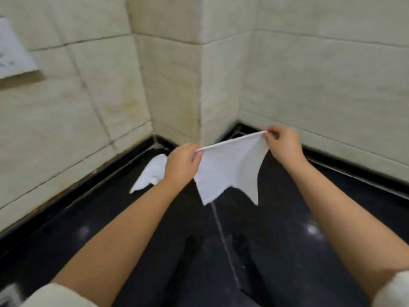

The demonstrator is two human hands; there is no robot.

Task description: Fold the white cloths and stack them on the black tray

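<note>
Both hands hold one white cloth (230, 169) up in the air over the black table (276, 229). The left hand (182, 166) is closed, pinching the cloth's near-left top corner between thumb and fingers; the right hand (284, 144) is closed on the far-right top corner. The top edge is pulled taut between them, so the cloth's long axis runs from left and near to right and far, rising toward the right. Below that edge the cloth hangs loose, its lower edge uneven with two points dangling, clear of the table.

A second white cloth (150, 173) lies crumpled on the table to the left, just behind the left hand, near the wall, stretched roughly from near-left to far-right.

The glossy dark table shows light reflections and a thin pale seam (223, 235) running near to far. It has open room to the right and near. Cream tiled walls (321, 74) close it in on the far side, with a projecting corner (200, 85) straight ahead. A white paper (13, 52) hangs on the left wall.
</note>
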